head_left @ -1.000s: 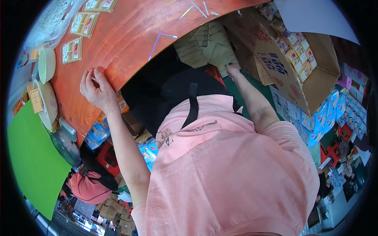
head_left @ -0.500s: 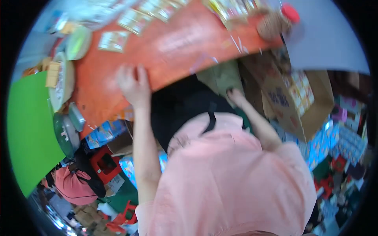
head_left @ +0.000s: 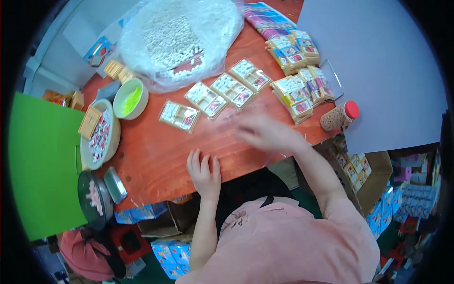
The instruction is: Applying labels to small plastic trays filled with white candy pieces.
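Note:
My left hand (head_left: 204, 175) rests at the near edge of the orange-red table (head_left: 156, 161), fingers spread and nothing in them. Over the table's middle hovers my right hand (head_left: 260, 133), its fingers smeared by motion; whether it holds anything cannot be made out. Just beyond the hands lies a slanting row of small clear-covered trays: a left tray (head_left: 179, 116), then a stacked tray (head_left: 205, 100) and further trays (head_left: 231, 90) up to the right. White pieces and small coloured parts fill their compartments. To the right stand stacks of packed trays (head_left: 293, 94).
A large plastic bag of white pellets (head_left: 222, 28) lies at the back. Left are a bowl with yellow-green pieces (head_left: 142, 102), a larger bowl (head_left: 112, 142), a dark bowl (head_left: 82, 203) and a metal tin (head_left: 115, 184). A red-lidded jar (head_left: 332, 118) stands right, above an open carton (head_left: 376, 182).
My right hand has risen from below the table edge to above the tabletop. My left hand stays on the table near its edge. The view has shifted, showing more of the table's far side.

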